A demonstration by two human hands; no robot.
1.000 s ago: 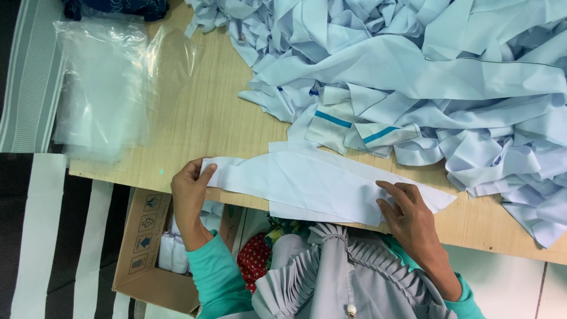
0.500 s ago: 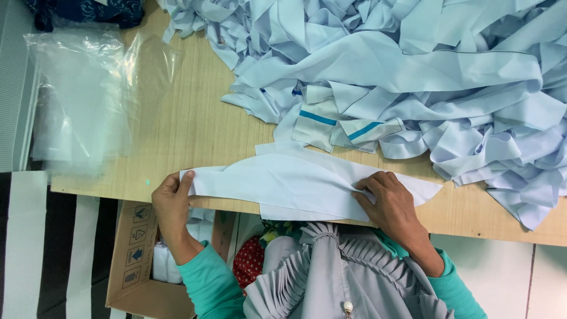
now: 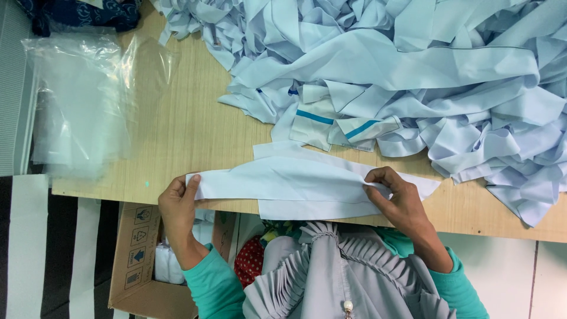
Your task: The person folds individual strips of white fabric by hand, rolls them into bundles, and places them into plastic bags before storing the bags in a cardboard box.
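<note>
A long pale blue fabric piece (image 3: 295, 183) lies flat across the near edge of the wooden table (image 3: 189, 124). My left hand (image 3: 176, 207) pinches its left end at the table's edge. My right hand (image 3: 396, 198) grips the cloth near its right end, fingers curled over a fold. Both arms wear teal sleeves. Behind the piece rises a big heap of pale blue fabric pieces (image 3: 413, 71), some with teal stripes (image 3: 336, 121).
A stack of clear plastic bags (image 3: 82, 100) lies on the table's left side. Dark blue cloth (image 3: 77, 15) sits at the far left corner. An open cardboard box (image 3: 147, 260) stands on the floor under the table's edge, beside a black-and-white striped floor (image 3: 35, 248).
Both hands have slid along the fabric piece, and my right hand has moved left and taken a fold of it. The view has shifted slightly.
</note>
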